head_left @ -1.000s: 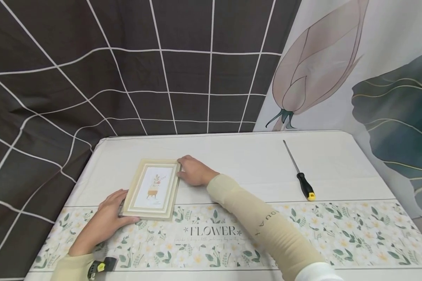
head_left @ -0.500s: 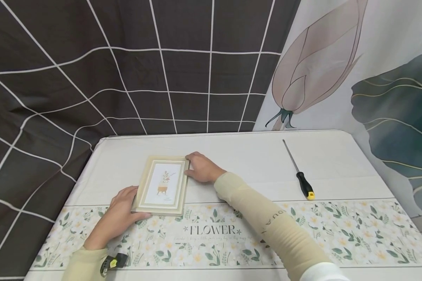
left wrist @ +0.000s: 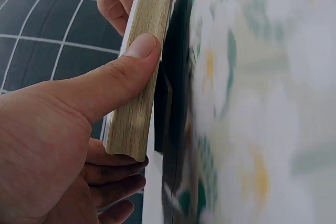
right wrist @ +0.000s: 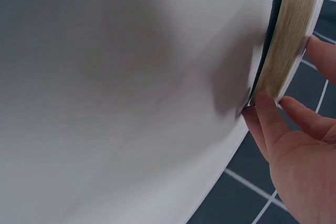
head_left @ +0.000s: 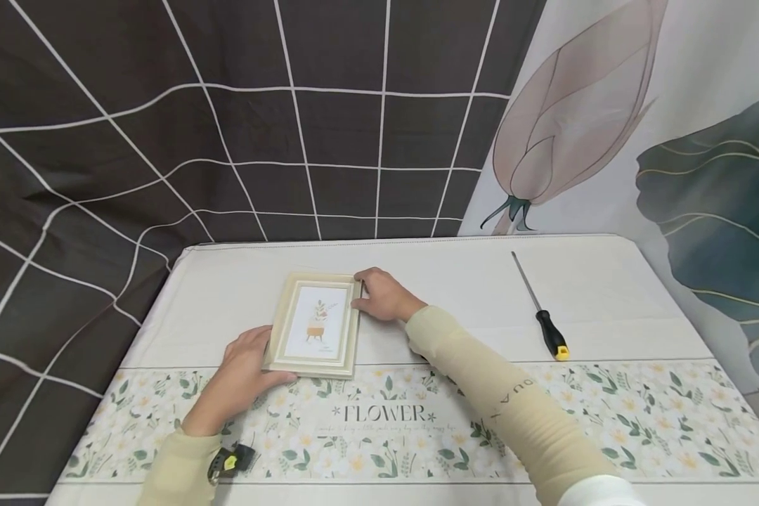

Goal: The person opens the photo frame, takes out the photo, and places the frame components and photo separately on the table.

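Note:
A cream picture frame holding a print of a potted plant lies face up on the left half of the table. My left hand grips its near left corner, thumb along the near edge and fingers by the left side. At the far right corner, my right hand holds the frame between thumb and fingers. The left wrist view has my thumb pressed on the wood-grained edge, with a dark strip below it. From the right wrist, fingertips touch the frame's side.
A screwdriver with a black and yellow handle lies on the right of the table. The tablecloth is white with a floral band lettered FLOWER. Behind stand a dark grid-patterned curtain and a flower-print curtain.
Both hands have moved the picture frame to the right and slightly toward the far edge of the table, keeping their hold on its corners. The screwdriver has stayed put.

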A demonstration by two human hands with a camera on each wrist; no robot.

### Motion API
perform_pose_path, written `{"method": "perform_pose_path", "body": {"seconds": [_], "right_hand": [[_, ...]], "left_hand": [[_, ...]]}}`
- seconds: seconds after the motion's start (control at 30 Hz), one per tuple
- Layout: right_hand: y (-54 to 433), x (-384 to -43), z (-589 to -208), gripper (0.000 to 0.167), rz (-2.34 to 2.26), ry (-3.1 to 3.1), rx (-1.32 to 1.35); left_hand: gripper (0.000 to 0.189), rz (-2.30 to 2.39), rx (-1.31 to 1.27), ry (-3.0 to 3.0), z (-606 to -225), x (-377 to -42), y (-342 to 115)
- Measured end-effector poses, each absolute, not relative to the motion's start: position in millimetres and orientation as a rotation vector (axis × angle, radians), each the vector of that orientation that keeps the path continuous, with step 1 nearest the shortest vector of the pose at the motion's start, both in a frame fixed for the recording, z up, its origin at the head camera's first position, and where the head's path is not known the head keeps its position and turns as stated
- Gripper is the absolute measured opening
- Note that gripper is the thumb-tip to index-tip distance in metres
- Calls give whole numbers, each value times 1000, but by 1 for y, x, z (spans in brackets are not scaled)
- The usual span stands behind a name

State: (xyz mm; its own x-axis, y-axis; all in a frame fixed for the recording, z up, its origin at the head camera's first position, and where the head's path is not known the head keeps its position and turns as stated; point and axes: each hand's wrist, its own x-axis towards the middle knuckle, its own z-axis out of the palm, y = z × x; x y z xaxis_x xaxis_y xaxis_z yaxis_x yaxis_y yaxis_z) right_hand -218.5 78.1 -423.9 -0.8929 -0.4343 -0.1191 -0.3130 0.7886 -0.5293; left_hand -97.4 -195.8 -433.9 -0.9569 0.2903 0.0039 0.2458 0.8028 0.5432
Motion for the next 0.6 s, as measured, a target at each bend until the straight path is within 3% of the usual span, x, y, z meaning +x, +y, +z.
{"method": "perform_pose_path", "body": {"seconds": [0.6], "right_hand": [[118, -227, -422, 52, -843, 2782, -530]], "left_hand": [[78, 947, 521, 2931, -433, -110, -146]]}}
